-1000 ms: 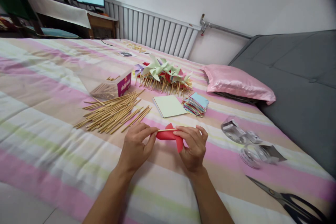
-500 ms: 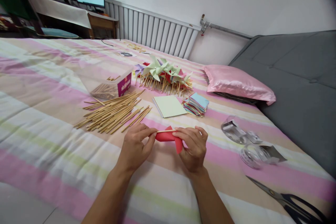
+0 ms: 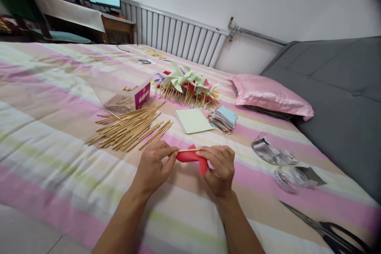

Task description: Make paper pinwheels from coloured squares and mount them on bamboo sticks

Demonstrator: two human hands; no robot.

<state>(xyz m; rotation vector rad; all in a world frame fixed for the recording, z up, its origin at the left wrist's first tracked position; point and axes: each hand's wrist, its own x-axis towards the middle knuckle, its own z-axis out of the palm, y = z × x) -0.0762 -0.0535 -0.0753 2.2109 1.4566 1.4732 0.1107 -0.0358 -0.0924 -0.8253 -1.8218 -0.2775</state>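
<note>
My left hand (image 3: pixel 153 166) and right hand (image 3: pixel 218 164) keep pinching the stick (image 3: pixel 188 150) against red paper (image 3: pixel 190 157); nothing has shifted on the bed (image 3: pixel 59 135).

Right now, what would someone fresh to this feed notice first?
Both hands, left hand and right hand, pinch a wooden stick and a folded red paper low in the middle, over the striped bedspread. Behind them a loose heap of sticks fans out to the left. Farther back lies a pile of finished pinwheels, with a pink pillow to its right.
</note>
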